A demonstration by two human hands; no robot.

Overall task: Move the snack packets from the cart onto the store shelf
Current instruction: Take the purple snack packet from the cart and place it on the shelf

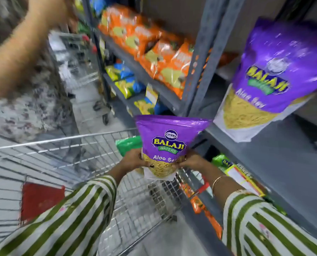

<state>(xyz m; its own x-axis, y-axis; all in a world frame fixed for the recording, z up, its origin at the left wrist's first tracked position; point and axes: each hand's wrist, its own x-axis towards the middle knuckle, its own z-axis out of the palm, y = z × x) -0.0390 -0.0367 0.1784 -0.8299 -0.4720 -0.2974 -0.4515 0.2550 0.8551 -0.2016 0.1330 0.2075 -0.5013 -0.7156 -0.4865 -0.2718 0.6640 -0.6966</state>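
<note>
grey shelf (275, 163); left hand (133, 159) and right hand (191, 161) grip a purple "balaji wafers aloo sev" packet (167, 143) over the cart (65, 143).

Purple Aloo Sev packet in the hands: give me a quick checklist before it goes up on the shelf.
1. Hold: left hand and right hand both grip the purple packet at its lower part: ok.
2. Packet upright, label facing the camera: ok.
3. Clear of the cart: ok, held above it.
4. Free space on the shelf beside the other purple packet: ok.
5. That packet stands steady: cannot tell, blurred and leaning.
6. Green packet left in the cart: ok.
</note>
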